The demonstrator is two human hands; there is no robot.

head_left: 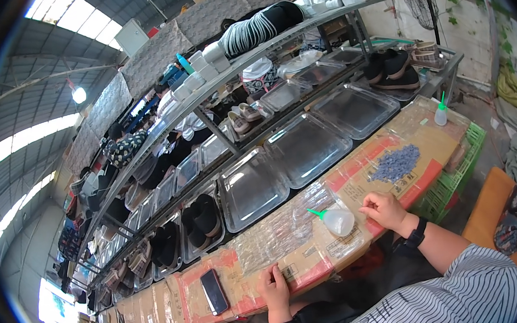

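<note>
Just left of the right hand [386, 209] sits the bottle [340, 222], spout [316, 212] pointing away; left hand [274, 287] farther; both curled; whether gripping, I cannot tell.

Bright, daylight thru skylights [78, 18], lit lamp [78, 94], glare on trays [309, 148], fisheye bend, blk edges

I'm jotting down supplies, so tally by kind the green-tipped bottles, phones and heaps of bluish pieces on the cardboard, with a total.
Green-tipped bottles: 2 (the nearer bottle beside the right hand, the farther bottle toward the far right end)
Phone: 1
Heap of bluish pieces: 1
Total: 4
</note>
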